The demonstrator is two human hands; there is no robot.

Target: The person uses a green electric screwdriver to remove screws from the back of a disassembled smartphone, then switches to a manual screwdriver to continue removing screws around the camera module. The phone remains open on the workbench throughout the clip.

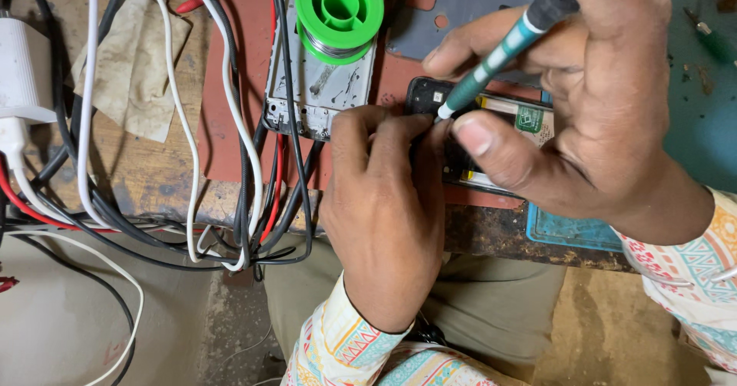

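An opened black phone (503,129) lies on the red mat (246,48) near the bench's front edge, its battery and green label showing. My left hand (384,202) presses its fingertips on the phone's left end and holds it down. My right hand (583,94) grips a teal and white screwdriver (495,52) with a black cap. The screwdriver tilts down to the left, its tip at the phone's upper left corner, right beside my left fingertips.
A green spool of solder wire (339,10) rests on a bare metal phone frame (318,87). A grey phone back cover (461,14) lies behind. Black, white and red cables (230,163) hang over the left edge. A white charger (23,71) sits far left, a teal mat (698,117) at right.
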